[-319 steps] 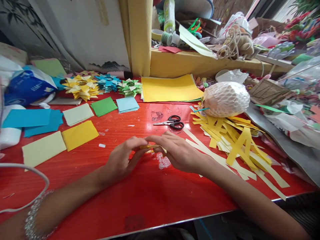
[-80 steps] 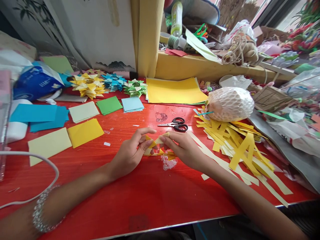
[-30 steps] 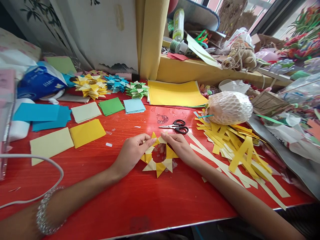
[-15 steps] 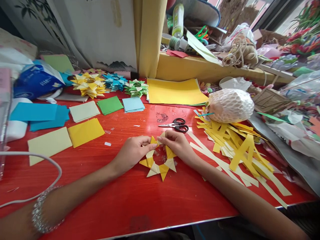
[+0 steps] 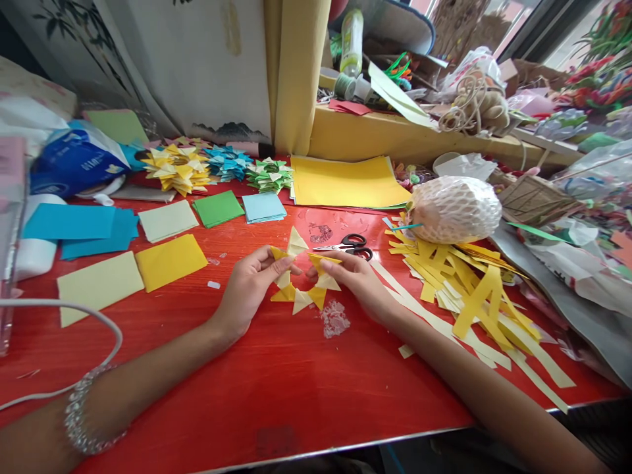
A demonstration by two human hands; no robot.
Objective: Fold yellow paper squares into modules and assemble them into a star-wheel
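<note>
Between my hands is a folded paper star ring of alternating yellow and cream points, raised a little off the red table. My left hand pinches its upper left side, thumb on top. On the upper right side, my right hand pinches a yellow point between thumb and fingers. A cream point stands up at the far side of the ring, between the two hands. Black-handled scissors lie just beyond my right hand. A patch of whitish residue shows on the table below the ring.
Yellow and cream paper strips spread at the right beside a net-wrapped bundle. Paper stacks, including a yellow one, lie at the left. Finished star ornaments and yellow sheets are at the back. A white cable curves at the left.
The ring has been turned and lifted towards the far side, uncovering the residue patch. A cream point now stands up between my hands. Both hands still pinch the ring.
</note>
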